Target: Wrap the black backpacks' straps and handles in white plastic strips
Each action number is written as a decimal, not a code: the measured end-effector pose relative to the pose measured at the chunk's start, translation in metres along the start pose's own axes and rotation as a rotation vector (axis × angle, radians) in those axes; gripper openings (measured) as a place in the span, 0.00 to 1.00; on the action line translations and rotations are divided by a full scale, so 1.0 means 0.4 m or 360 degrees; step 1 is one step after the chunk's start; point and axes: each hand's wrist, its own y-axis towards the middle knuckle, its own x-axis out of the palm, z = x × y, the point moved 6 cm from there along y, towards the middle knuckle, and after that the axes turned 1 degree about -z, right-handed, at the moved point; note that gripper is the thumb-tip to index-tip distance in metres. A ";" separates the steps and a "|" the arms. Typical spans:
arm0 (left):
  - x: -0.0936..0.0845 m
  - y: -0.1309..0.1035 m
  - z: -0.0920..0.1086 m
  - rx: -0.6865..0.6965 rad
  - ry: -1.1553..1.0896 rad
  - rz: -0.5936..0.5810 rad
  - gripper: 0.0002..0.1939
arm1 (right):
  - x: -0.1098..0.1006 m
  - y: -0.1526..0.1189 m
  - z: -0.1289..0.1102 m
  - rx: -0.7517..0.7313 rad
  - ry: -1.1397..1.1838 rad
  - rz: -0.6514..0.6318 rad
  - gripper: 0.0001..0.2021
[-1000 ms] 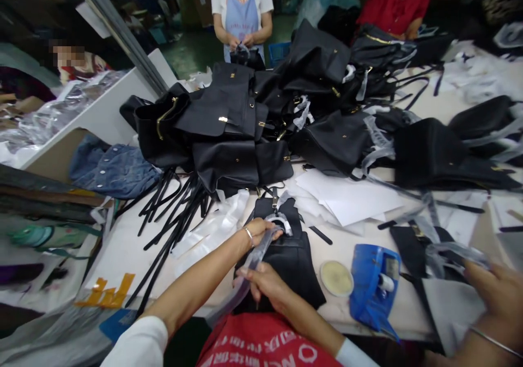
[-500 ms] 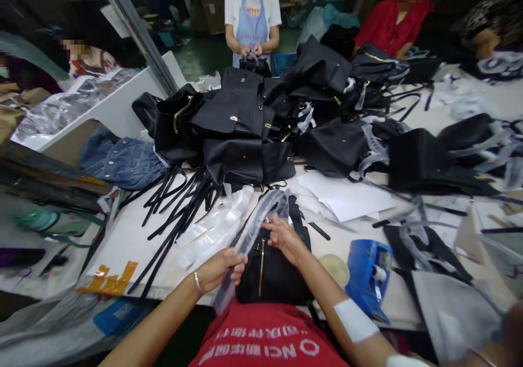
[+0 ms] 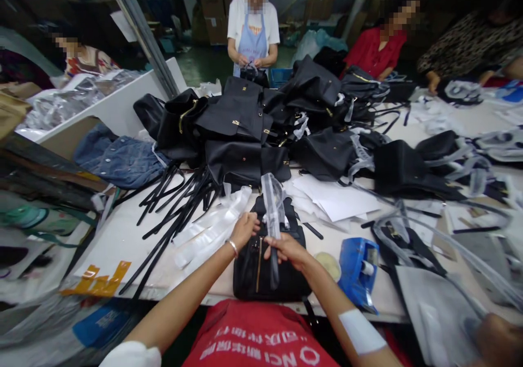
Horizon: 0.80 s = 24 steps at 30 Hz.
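Clear plastic film wraps the strap [image 3: 273, 206] that the right hand [image 3: 288, 249] grips between thumb and fingers, its lower end hanging below the fist. Just beside it, the left hand [image 3: 246, 228] sits apart from the right, fingers bent toward the strap; whether they pinch anything, I cannot tell. Under both lies a black backpack [image 3: 245, 271], at the near edge of the pale table [image 3: 110, 236], its gold zip [image 3: 259, 266] facing up. To the left are glossy white strips [image 3: 204, 236], then a bunch of thin black straps [image 3: 171, 203] and orange tape [image 3: 100, 280] near the table's edge. To the right, a round, pale disc [image 3: 329, 265] sits beside a blue dispenser [image 3: 357, 274], with white sheets [image 3: 337, 199] farther back. Beyond them rises a heap of black bags [image 3: 232, 111], with folded denim [image 3: 118, 157] to its left. Behind the heap stands a co-worker in a blue apron [image 3: 252, 41], both hands on a small black item.
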 end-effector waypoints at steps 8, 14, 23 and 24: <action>0.024 -0.188 -0.141 0.0147 0.1764 -0.0085 0.17 | -0.143 0.096 -0.001 0.0083 -0.0853 0.0550 0.10; 0.031 -0.187 -0.082 0.0419 0.1339 -0.0317 0.11 | -0.111 0.081 -0.066 -0.0081 -0.1206 0.0771 0.11; -0.026 -0.254 -0.157 -0.0234 -0.0251 -0.0544 0.12 | -0.220 -0.187 0.076 -0.0391 -0.0726 0.1136 0.08; -0.027 -0.268 -0.162 -0.0313 -0.0363 -0.0573 0.13 | -0.253 -0.212 0.105 -0.0325 -0.0634 0.1193 0.09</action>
